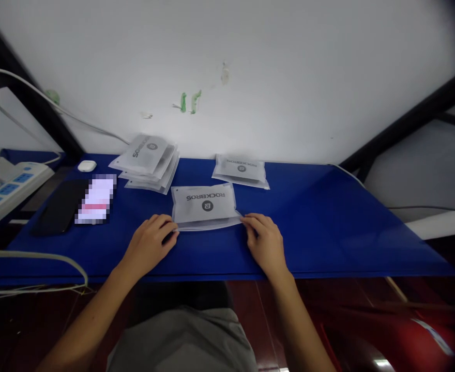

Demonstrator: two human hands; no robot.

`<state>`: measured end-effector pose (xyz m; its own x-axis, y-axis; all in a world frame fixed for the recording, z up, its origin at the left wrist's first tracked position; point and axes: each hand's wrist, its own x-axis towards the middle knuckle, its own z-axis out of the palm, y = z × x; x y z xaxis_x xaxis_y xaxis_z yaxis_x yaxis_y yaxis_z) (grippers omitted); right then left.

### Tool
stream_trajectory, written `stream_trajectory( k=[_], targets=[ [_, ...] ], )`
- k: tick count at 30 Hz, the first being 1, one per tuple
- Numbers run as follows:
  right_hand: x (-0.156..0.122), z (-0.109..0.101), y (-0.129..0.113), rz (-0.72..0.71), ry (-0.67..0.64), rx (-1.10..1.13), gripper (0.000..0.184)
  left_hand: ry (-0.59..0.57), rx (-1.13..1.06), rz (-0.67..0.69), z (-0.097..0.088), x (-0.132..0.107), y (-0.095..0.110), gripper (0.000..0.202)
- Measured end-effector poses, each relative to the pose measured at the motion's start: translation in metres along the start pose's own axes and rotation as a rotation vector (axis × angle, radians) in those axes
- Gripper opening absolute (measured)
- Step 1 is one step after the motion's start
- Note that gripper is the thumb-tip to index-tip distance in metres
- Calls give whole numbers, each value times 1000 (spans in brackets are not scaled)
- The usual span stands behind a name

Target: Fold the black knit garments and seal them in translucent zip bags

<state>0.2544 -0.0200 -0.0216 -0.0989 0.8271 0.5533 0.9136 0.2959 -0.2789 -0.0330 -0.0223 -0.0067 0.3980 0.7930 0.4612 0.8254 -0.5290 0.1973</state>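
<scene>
left hand and right hand pinched the front pouch by its near corners on the blue table, sealing hard to judge; a pouch stack lay built, this and a lone pouch not added.

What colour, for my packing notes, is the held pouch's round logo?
The round logo is dark grey, clearest in the head view.

left hand and right hand hold a pouch.
</scene>
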Motion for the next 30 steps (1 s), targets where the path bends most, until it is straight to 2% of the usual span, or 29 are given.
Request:
stream_trajectory(
  k=[4,7,14,22,26,30],
  targets=[
    [-9,1,-7,128,16,21,40,-48,-74,-147,3,-3,-10,36],
    [-14,4,-13,178,46,12,39,-69,-22,-221,7,-6,-15,38],
    [-14,8,-15,207,-25,-58,35,-70,26,-227,13,-9,-16,37],
    [-15,7,-15,209,-24,-42,34,-68,13,-242,13,-10,-15,37],
    [-8,4,-14,230,-12,5,36,-134,8,-305,4,0,-13,37],
    [16,2,-10,208,-23,25,37,-212,-37,-416,-7,21,-10,40]
  ],
)
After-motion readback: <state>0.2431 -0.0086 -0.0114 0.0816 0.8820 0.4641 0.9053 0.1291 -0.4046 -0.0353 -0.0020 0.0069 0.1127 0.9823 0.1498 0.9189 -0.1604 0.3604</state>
